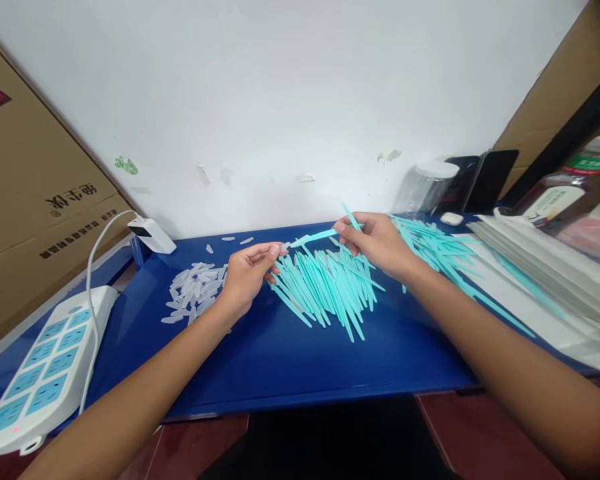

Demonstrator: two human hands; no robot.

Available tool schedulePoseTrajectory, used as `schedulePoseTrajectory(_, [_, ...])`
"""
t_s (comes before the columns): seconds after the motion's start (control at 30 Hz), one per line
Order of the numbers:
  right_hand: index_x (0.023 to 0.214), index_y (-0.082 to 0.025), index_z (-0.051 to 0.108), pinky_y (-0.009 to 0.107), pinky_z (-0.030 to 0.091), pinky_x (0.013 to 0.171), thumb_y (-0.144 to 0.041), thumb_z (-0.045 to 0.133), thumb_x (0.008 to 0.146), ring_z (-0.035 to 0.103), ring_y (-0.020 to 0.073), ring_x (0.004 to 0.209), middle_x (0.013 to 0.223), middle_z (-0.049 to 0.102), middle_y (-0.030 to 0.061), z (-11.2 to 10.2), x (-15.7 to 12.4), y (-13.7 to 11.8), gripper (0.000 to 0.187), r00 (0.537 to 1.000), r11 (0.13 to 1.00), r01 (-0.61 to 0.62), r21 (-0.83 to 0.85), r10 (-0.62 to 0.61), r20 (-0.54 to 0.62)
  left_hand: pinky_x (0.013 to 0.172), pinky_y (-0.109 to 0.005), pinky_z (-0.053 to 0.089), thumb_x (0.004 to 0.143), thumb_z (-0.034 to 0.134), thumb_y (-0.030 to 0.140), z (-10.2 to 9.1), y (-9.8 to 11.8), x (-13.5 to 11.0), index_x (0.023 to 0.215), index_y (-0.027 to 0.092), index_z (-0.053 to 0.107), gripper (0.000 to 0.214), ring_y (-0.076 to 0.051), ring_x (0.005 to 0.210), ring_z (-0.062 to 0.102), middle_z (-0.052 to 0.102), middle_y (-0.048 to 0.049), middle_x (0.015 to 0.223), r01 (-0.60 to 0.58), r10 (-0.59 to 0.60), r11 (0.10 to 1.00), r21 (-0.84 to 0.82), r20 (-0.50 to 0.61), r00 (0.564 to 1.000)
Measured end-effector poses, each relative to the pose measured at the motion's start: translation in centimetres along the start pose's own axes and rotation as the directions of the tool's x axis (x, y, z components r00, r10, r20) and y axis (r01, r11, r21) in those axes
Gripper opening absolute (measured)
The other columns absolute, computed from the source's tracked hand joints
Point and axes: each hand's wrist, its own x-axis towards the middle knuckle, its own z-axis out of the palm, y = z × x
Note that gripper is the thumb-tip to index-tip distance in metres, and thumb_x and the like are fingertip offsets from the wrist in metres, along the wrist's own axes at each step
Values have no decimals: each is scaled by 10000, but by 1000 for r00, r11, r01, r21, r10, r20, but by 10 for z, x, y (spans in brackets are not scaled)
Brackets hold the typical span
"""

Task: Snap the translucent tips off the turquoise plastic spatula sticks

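My left hand point(247, 273) pinches a small clear plastic cap point(284, 247) between thumb and fingers. My right hand point(377, 241) grips a thin teal plastic stick point(314, 237) whose tip meets the cap; a second teal stick point(351, 216) pokes up from the same fingers. Under both hands lies a pile of teal sticks point(325, 283) on the blue table point(290, 360). A heap of clear caps point(195, 292) lies left of my left hand.
More teal sticks point(440, 250) spread at the right beside a stack of white sheets point(545, 273). A white power strip point(45, 370) and charger point(151, 235) sit at left. A clear jar point(427, 187), phones point(487, 179) and cardboard boxes point(25, 200) line the back.
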Motion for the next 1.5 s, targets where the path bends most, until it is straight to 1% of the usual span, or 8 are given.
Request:
schedulePoseTrajectory(0.13, [894,-167,689,268,402,511,-513,740,912,490,97,506,723,629,12,1,-1,-1,350,1000,1000,4,-11,-4,11,519,-244,527,840,821,529,1,-1,-1,1140,157,807,478,-124,658,613,788,-135,1102,-9,9,1000,-6,16,1000])
schedulePoseTrajectory(0.43, [904,-173,696,275,398,501,-549,749,892,490,106,509,736,644,26,0,-1,-1,379,1000,1000,-7,1,7,-13,523,-247,522,838,817,536,1,3,-1,1146,157,800,489,-126,654,615,789,-137,1118,1,-1,1000,6,-20,1000])
schedulePoseTrajectory(0.6, [880,-177,691,277,399,505,-566,728,906,504,108,507,736,671,28,4,-3,0,391,998,999,21,-36,-19,65,537,-264,539,857,799,540,2,2,-3,1124,159,803,466,-137,656,619,796,-133,1066,-43,40,998,41,68,997])
schedulePoseTrajectory(0.7, [902,-182,701,276,387,499,-536,716,926,513,107,504,743,683,23,7,-4,1,355,994,999,40,-26,-37,105,536,-273,539,852,804,542,4,1,-5,1099,159,802,455,-141,638,622,802,-138,1051,-41,36,998,58,88,995])
schedulePoseTrajectory(1.0, [898,-184,684,270,384,485,-504,714,931,508,109,498,721,662,22,-2,-1,-5,323,998,998,51,-42,-52,-28,514,-249,517,857,798,541,1,1,-1,1088,143,790,460,-126,621,612,796,-138,1046,-36,36,998,55,1,999])
schedulePoseTrajectory(1.2, [879,-179,694,276,400,504,-525,707,925,505,113,496,691,659,21,2,-4,-6,349,999,997,33,-65,-32,21,522,-258,523,884,765,543,1,-1,-2,1079,162,791,429,-138,639,620,794,-123,1028,-69,66,994,83,41,997])
schedulePoseTrajectory(1.33, [847,-186,680,277,374,489,-501,703,927,500,108,485,699,671,15,6,-4,-1,325,997,997,43,-65,-39,65,519,-276,534,879,764,548,4,-1,-3,1054,171,793,416,-146,618,627,801,-121,1010,-88,81,990,114,65,995])
schedulePoseTrajectory(1.5, [847,-185,681,275,368,483,-465,704,930,500,104,479,687,659,6,6,-3,2,293,997,997,46,-58,-42,60,506,-279,536,877,773,532,7,1,-4,1038,149,792,416,-155,613,628,801,-135,974,-82,72,989,126,82,994])
